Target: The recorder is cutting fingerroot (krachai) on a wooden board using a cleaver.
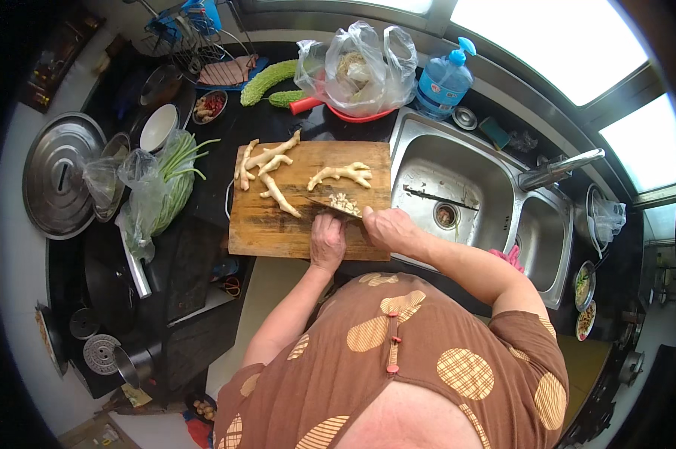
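My right hand (391, 229) grips the handle of a kitchen knife (329, 207), its dark blade pointing left across the wooden cutting board (270, 236). Curled beside the blade, on its near side, is my left hand (328, 236); whatever lies under its fingers is hidden. Small pale chopped pieces (343, 203) lie in a heap just beyond the blade. Behind them rests a branched ginger root (341, 175). More pale ginger roots (270, 160) are spread over the board's left part, one slanting (279, 193) towards the knife.
A steel double sink (456, 157) adjoins the board's right side. Behind stand a plastic bag (355, 73) in a red colander (363, 117), a blue pump bottle (443, 84) and bitter melons (268, 81). Bagged green beans (175, 191) and a steel lid (63, 174) are left.
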`<state>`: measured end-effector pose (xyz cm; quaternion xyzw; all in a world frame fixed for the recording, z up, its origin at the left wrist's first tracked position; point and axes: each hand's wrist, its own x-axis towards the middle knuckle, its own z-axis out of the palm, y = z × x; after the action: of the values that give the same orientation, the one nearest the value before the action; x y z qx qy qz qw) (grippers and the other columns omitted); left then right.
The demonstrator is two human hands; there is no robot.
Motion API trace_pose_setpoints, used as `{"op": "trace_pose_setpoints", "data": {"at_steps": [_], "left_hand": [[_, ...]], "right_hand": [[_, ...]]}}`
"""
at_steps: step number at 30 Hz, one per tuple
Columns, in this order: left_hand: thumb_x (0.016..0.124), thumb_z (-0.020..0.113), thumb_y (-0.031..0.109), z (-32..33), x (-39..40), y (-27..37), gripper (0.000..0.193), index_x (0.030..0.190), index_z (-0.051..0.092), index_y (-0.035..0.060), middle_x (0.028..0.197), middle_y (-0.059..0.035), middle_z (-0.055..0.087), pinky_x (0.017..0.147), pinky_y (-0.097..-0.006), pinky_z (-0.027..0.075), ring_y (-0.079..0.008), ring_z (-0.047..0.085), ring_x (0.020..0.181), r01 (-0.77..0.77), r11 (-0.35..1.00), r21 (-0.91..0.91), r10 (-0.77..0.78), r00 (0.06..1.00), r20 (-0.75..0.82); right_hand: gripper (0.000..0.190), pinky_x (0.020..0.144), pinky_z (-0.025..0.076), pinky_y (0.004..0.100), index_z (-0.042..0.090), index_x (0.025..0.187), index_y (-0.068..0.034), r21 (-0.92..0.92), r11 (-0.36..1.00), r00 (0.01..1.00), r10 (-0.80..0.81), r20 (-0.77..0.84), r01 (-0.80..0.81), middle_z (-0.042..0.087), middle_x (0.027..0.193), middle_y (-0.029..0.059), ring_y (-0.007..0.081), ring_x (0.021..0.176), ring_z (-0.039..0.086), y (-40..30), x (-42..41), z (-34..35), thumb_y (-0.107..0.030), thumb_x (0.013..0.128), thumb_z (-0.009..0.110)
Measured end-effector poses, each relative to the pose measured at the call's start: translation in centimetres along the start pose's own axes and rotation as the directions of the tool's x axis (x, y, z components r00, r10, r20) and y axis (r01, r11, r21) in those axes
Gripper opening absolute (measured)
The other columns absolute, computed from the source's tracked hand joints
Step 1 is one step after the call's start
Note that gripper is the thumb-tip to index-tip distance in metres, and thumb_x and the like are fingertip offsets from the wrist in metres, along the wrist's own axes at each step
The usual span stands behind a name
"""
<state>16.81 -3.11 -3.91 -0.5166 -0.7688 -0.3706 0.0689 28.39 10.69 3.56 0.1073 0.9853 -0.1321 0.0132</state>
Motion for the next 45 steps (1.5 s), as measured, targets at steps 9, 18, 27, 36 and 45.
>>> {"op": "trace_pose_setpoints", "data": {"at_steps": [9,18,27,36,45], "left_hand": [[0.075,0.062,-0.002,0.1,-0.1,-0.5,0.008,0.081,0.057,-0.0004,0.085,-0.0166,0.056,0.075,-0.0429,0.045,-0.0358,0.053,0.083,0.006,1.0,-0.022,-0.007,0.999,-0.043],[0.073,0.068,0.002,-0.3,-0.3,-0.4,0.024,0.095,0.058,0.0002,0.096,-0.0163,0.058,0.082,-0.043,0.042,-0.0358,0.054,0.092,-0.009,1.0,-0.015,0.008,0.999,-0.053],[0.065,0.079,0.015,-2.2,-1.1,-0.3,0.061,0.117,0.051,0.0008,0.116,-0.0172,0.047,0.095,-0.0452,0.034,-0.0358,0.044,0.108,0.247,0.968,0.033,-0.247,0.969,-0.006],[0.072,0.069,0.006,-1.3,-1.9,-0.2,0.031,0.101,0.058,0.0037,0.099,-0.0117,0.055,0.082,-0.0427,0.042,-0.0321,0.052,0.093,0.09,0.993,0.07,-0.088,0.996,-0.027],[0.073,0.064,-0.001,-0.9,-1.2,-0.2,0.009,0.081,0.06,0.002,0.085,-0.0131,0.056,0.074,-0.0411,0.045,-0.0329,0.054,0.083,-0.005,0.999,0.038,0.006,1.0,-0.019]], "right_hand": [[0.01,0.048,0.051,0.039,0.052,0.078,0.0,0.017,0.999,0.999,-0.042,0.018,0.042,0.062,0.058,0.0165,0.0307,0.055,0.065,-0.9,-0.3,-2.4,-0.01,0.08,0.051],[0.012,0.055,0.053,0.0424,0.053,0.082,0.002,0.103,0.994,0.999,0.038,-0.012,-0.037,0.064,0.064,0.0194,0.035,0.063,0.066,0.0,0.8,0.2,-0.009,0.079,0.05],[0.011,0.053,0.051,0.0442,0.051,0.083,0.002,0.101,0.991,0.997,0.081,0.013,-0.082,0.063,0.063,0.0209,0.036,0.061,0.065,-0.5,-0.8,-2.1,-0.008,0.08,0.051],[0.01,0.052,0.052,0.0435,0.051,0.08,0.002,0.09,0.995,0.999,0.035,0.029,-0.038,0.062,0.062,0.0208,0.0354,0.06,0.065,-0.9,-2.0,-1.8,-0.008,0.078,0.052],[0.011,0.052,0.053,0.0411,0.053,0.078,0.001,0.089,0.996,0.999,0.027,-0.041,-0.024,0.063,0.063,0.0193,0.033,0.06,0.066,-0.9,-0.2,0.9,-0.009,0.08,0.051]]}}
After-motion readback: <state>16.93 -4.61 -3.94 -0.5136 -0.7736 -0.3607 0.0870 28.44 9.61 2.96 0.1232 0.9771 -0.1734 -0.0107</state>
